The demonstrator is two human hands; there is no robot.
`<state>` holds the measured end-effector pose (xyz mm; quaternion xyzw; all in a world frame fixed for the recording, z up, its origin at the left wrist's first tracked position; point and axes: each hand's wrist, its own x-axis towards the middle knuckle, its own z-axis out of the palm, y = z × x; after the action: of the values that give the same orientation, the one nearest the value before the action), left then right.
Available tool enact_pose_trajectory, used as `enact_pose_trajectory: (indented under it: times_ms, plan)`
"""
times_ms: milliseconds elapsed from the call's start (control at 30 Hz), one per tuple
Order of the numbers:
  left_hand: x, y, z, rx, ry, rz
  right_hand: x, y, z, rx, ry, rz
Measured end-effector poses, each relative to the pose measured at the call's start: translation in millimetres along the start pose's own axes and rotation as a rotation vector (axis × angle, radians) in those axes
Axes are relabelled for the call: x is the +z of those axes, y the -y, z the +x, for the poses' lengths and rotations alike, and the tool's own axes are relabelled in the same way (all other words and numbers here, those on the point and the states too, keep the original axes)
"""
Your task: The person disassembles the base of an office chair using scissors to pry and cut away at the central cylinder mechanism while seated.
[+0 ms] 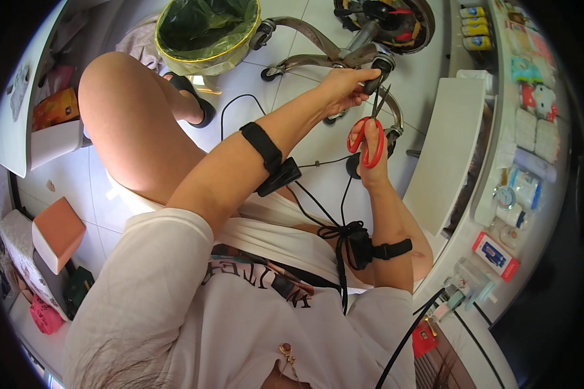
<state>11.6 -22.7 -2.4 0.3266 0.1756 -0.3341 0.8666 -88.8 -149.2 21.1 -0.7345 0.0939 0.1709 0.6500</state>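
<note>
A chair or stool base with curved metal legs (308,37) lies tipped over on the floor, casters outward. My left hand (342,91) is closed on one black caster (384,62) at a leg's end. Scissors with red handles (374,118) are held in my right hand (374,170), with its fingers in and around the loops. Their blades are slightly parted and point up toward that caster; whether the tips touch it is too small to tell. Other casters, such as a black wheel (353,166) beside my right wrist, show around the base.
A lined waste bin (259,19) stands at the far left of the base. White shelving (444,149) with small goods runs along the right. An orange-pink box (58,235) is at left. Black cables (334,160) run between my strapped forearms, over my lap.
</note>
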Motion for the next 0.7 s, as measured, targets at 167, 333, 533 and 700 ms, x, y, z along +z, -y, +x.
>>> enact_pose_trajectory:
  times_ms: [167, 333, 533, 700]
  plan:
    - [1.6, 1.0, -0.2, -0.031, 0.020, -0.065, -7.8, -9.1, 2.3, -0.049, 0.016, -0.056]
    - [5.5, 0.7, -3.2, -0.061, 0.001, -0.091, -14.4, -14.5, 6.4, -0.127, 0.027, -0.093]
    - [-0.8, 4.5, 1.7, 0.039, 0.057, -0.060, -10.2, 16.1, -2.8, 0.081, 0.150, 0.397]
    - [-4.6, 6.7, 4.9, 0.087, 0.043, 0.041, 2.0, 47.3, -6.9, 0.196, 0.103, 0.564]
